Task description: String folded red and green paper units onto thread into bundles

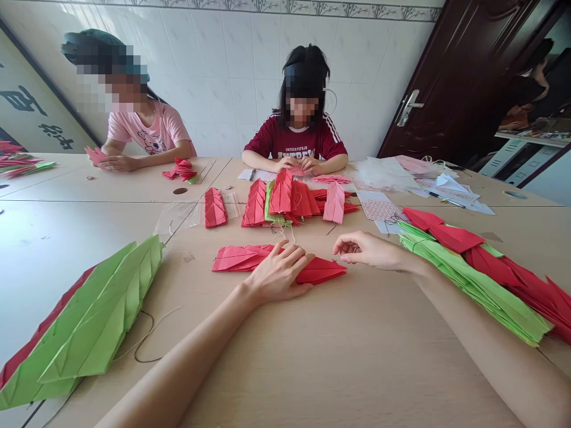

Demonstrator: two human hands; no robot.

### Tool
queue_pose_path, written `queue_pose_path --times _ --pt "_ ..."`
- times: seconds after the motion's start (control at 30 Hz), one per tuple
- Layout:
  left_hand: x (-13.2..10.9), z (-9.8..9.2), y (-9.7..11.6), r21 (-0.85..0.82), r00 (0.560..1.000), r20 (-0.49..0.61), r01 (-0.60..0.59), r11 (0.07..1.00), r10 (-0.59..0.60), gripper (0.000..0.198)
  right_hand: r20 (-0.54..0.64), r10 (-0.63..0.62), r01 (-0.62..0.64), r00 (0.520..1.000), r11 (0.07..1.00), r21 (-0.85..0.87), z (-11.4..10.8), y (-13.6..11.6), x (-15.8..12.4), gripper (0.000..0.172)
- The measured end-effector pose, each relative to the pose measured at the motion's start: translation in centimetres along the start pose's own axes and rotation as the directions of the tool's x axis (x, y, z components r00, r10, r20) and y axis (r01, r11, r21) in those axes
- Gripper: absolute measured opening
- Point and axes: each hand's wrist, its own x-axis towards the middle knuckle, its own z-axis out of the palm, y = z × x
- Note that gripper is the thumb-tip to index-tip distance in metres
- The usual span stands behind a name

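Observation:
A long piece of red pleated paper lies crosswise on the table in front of me, with a dark thread along part of it. My left hand grips it from above near its middle, fingers over the far side and thumb on the near side. Just past the paper's right tip, my right hand is raised with fingers curled and closed toward the thumb. Whatever it may pinch is too small to see. Beyond the red paper stand several red folded paper pieces with some green and pale strings, and a pink folded piece.
Green pleated paper lies at left beside loose cords. Red and green folded bundles lie beyond my right forearm. Across the table, one person in maroon and one in pink handle paper. Plastic bags lie far right.

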Motion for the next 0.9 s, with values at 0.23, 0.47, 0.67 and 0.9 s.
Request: queue_pose_path --times 0.23,0.47,0.67,0.9 --pt "0.1 0.1 -0.1 0.002 1.000 -0.001 -0.007 1.000 0.007 0.044 0.006 0.043 -0.041 0.999 0.991 -0.128 0.6 0.0 0.3 0.017" --pt "0.0 0.0 0.0 -0.002 1.000 -0.004 0.000 1.000 0.000 0.044 -0.056 0.035 -0.045 0.998 0.983 -0.178 0.9 -0.7 0.2 0.016" --pt "0.0 0.0 0.0 -0.004 1.000 0.002 0.004 1.000 -0.004 0.043 -0.054 0.032 -0.043 0.998 0.978 -0.202 0.6 -0.9 -0.2 0.015" --pt "0.0 0.0 0.0 -0.001 1.000 0.012 0.007 1.000 -0.007 0.044 -0.009 0.062 -0.063 0.998 0.992 -0.111 -1.2 -1.1 -0.8 0.013"
